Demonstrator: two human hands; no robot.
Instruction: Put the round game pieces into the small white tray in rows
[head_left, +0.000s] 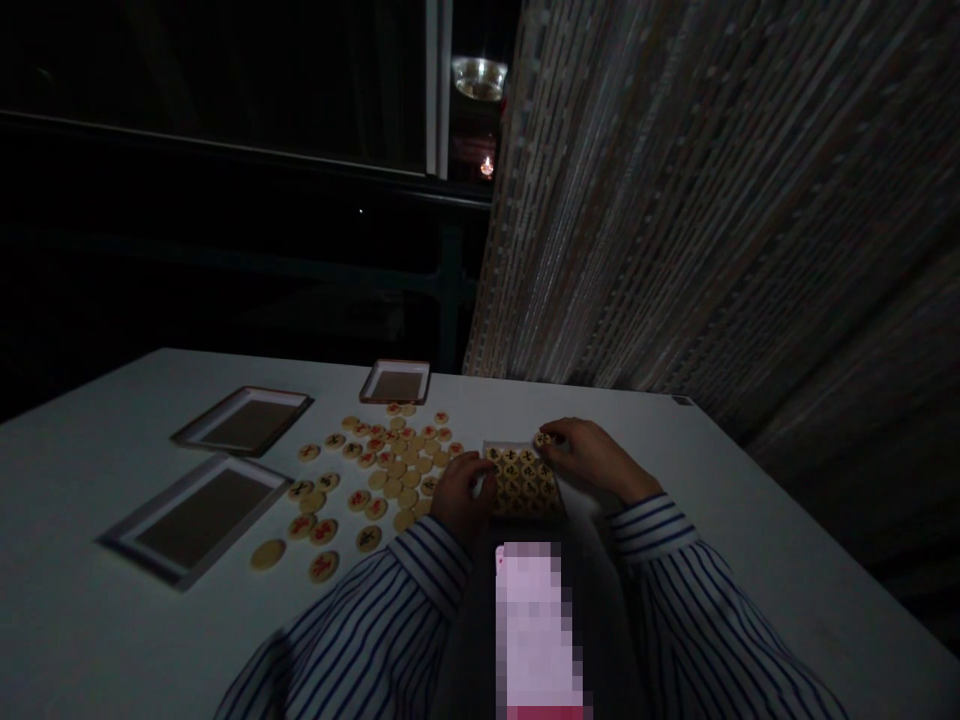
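Note:
A small box (561, 505) stands in front of me, filled with rows of round Chinese chess pieces, dark characters facing up. My left hand (459, 497) is curled at its left side, thumb and forefinger closed on the box edge. At the far right corner, my right hand (596, 460) pinches one Chinese chess piece (543, 439) just over the rim. Left of the box, many loose chess pieces (397, 470) lie scattered. Some show red or black characters, others are blank side up.
Three shallow box lids or trays lie beyond the loose pieces: one near left (217, 515), one behind it (244, 420) and a smaller one at the back (396, 383). A lit phone (534, 625) is at the white table's (757, 560) near side. A string curtain (637, 200) hangs behind.

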